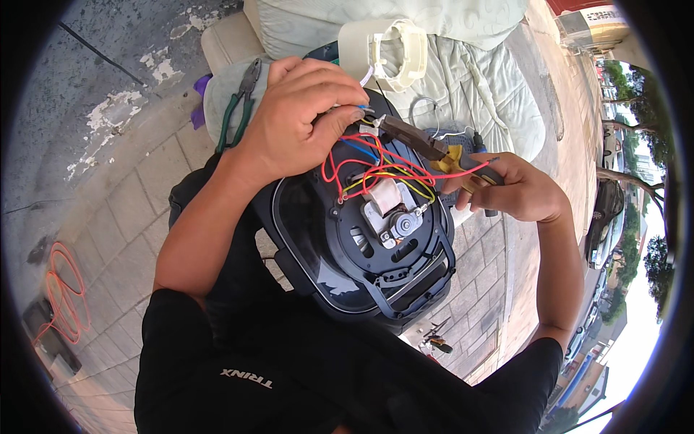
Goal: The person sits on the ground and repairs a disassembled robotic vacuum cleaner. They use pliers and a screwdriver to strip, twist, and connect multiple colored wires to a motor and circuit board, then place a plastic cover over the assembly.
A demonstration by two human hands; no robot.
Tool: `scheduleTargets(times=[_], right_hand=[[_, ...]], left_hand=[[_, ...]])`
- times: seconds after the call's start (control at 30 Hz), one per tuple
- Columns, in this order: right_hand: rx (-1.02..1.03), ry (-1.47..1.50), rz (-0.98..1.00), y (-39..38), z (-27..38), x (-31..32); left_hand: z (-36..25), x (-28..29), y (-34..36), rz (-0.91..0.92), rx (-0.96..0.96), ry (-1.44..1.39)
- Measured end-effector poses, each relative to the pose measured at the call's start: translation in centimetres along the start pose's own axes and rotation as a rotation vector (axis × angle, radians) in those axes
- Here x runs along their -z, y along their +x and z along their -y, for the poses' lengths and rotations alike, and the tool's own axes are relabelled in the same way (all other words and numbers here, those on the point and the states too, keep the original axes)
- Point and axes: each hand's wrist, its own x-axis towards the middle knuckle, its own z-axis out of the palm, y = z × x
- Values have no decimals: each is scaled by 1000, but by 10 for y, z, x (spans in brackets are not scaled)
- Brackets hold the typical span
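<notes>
A dark, rounded appliance body [311,239] lies open in front of me, its round inner plate bearing a metal part [402,226]. Loose red wires [390,168], with blue and yellow-green ones, loop across it. My left hand [307,112] is closed, thumb and fingertips pinching wire ends at the far edge of the body. In my right hand [524,186] are pliers [416,136] with yellow and dark handles. Their jaws point left, at a pale wire end or connector beside my left fingertips; whether they grip it I cannot tell. A red wire end passes over the plier handles.
Green-handled pliers [238,108] lie to the left of my left hand. A cream plastic housing [394,58] rests on the pale quilted cover [470,87] beyond. An orange cord [66,293] coils on the paving at left. Several small tools [435,340] lie below the appliance.
</notes>
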Motion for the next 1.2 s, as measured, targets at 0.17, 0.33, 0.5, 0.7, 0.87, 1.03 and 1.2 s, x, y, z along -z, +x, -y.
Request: scheduleTargets(times=[0.17,0.33,0.5,0.7,0.87,1.03,1.2], right_hand=[[525,-991,-747,8,-3,-44],[564,-1324,-934,19,-9,-43],[624,-1467,-1035,24,-14,-39],[652,-1519,-1070,24,-14,-38],[688,-1561,-1082,26,-12,-36],[722,-1569,-1084,27,-12,-34],[677,-1517,-1004,25,-10,-36]], left_hand=[[0,1,-1,22,67,-54],[1,0,-2,28,95,-86],[2,1,-2,37,106,-100],[1,1,-1,41,112,-103],[1,2,-1,47,112,-102],[1,2,-1,57,111,-101],[3,1,-2,29,42,-76]])
